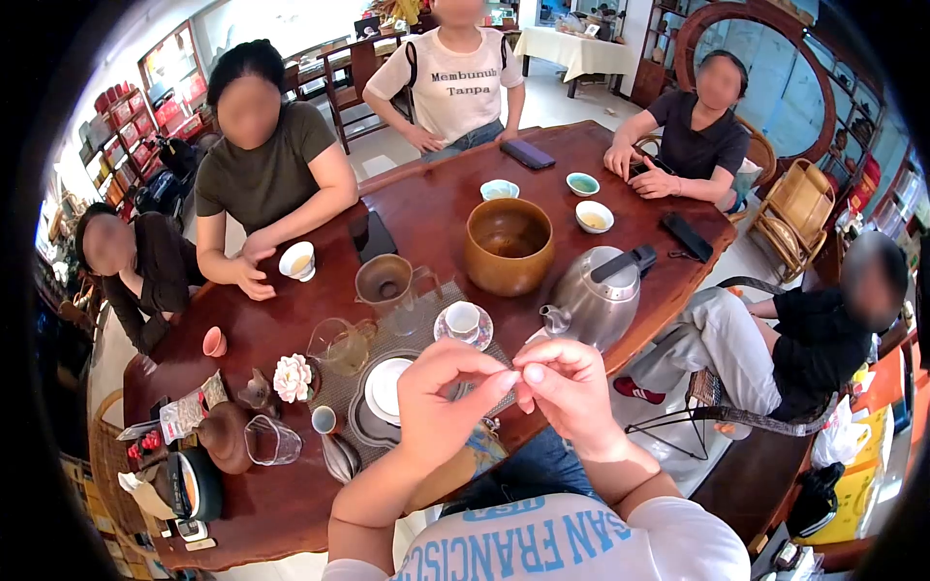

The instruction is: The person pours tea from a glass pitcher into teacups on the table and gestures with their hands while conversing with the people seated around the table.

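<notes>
My left hand and my right hand meet in front of my chest, above the table's near edge. Thumbs and forefingers are pinched together on both; whatever they hold, if anything, is too small or hidden to make out. Just beyond them a white cup stands on a patterned saucer. The steel kettle is past my right hand. Partly behind my left hand lies a white lidded dish on a grey tray. A glass pitcher stands left of it.
A large wooden bowl and a strainer stand mid-table. On the left are a brown teapot, a glass cup and a pink flower. Several people sit or stand around the table, one hand beside a white cup.
</notes>
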`<action>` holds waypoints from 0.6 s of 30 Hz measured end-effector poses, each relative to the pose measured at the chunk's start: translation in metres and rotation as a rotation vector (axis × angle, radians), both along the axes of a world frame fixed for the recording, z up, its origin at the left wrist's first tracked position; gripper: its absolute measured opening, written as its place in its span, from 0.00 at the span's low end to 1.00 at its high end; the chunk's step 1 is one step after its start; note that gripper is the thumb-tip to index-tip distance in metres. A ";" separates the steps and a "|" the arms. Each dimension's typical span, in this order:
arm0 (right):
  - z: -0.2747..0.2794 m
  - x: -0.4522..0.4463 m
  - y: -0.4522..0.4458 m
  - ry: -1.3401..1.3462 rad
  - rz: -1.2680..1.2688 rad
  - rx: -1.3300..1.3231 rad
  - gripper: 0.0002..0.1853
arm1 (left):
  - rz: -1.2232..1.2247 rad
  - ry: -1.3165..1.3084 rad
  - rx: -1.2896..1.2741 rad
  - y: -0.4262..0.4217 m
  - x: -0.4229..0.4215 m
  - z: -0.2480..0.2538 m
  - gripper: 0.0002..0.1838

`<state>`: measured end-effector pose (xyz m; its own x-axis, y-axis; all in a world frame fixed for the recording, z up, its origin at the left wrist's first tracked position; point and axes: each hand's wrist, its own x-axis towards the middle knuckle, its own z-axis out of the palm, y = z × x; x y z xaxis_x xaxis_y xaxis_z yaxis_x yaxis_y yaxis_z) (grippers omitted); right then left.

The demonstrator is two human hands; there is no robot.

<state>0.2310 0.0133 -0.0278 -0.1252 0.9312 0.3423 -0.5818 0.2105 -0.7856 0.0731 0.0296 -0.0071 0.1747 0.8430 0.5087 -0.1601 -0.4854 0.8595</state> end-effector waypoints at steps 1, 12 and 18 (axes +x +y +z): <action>0.001 0.000 0.001 -0.004 -0.015 0.021 0.07 | -0.096 -0.137 -0.169 -0.001 0.002 0.001 0.12; 0.003 0.003 0.001 -0.133 -0.081 0.025 0.07 | -0.388 -0.272 -0.534 -0.004 0.000 0.004 0.21; 0.003 0.006 0.002 -0.172 -0.071 0.026 0.07 | -0.379 -0.311 -0.580 0.000 -0.002 0.001 0.22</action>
